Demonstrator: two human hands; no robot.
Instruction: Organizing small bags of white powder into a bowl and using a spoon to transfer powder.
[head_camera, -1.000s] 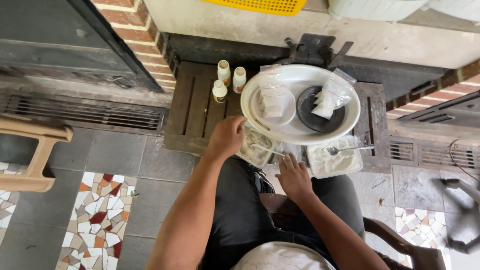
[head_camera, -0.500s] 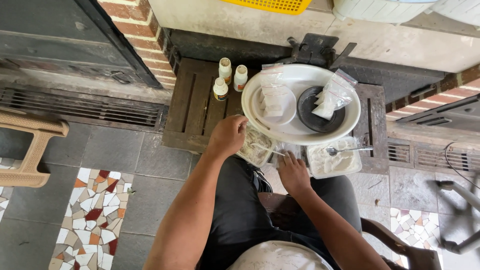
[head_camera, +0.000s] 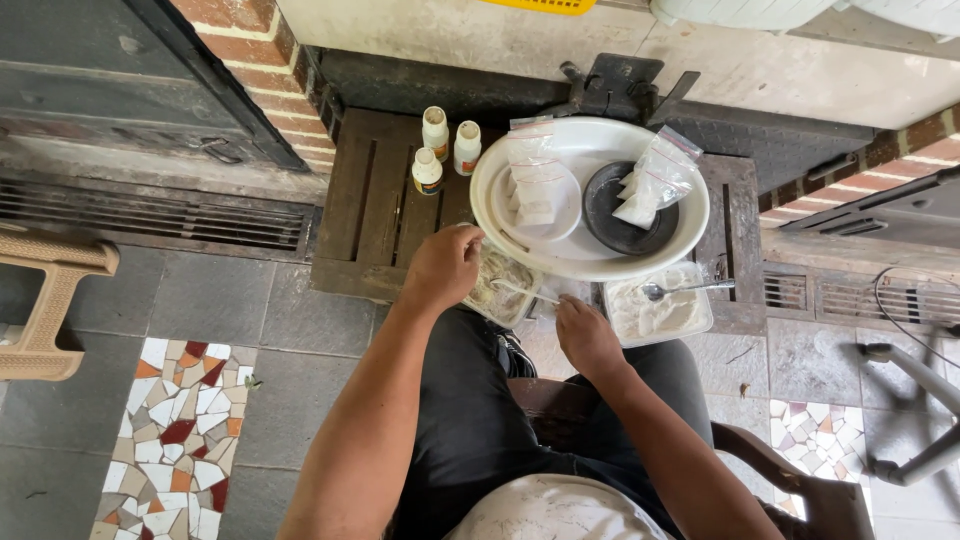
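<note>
Resting on the near edge of the wooden table (head_camera: 380, 205), the left hand (head_camera: 442, 265) curls around a clear tub (head_camera: 500, 287) of crumbs, while the right hand (head_camera: 585, 335) pinches a small spoon (head_camera: 525, 291) over it.

3 small white bottles (head_camera: 441, 146) stand on the dark wooden pallet (head_camera: 375, 200), at 9 o'clock of the big white basin (head_camera: 690, 235). Inside the basin: white bowl (head_camera: 568, 215) with small bags, black dish (head_camera: 604, 226) with clear bags (head_camera: 655, 180). Clear tub of white powder (head_camera: 660, 310) with a spoon (head_camera: 680, 289) at basin's 5 o'clock. Tan plastic chair (head_camera: 45, 300) far at 9 o'clock, mosaic tile patch (head_camera: 180, 430) at 7 o'clock.
</note>
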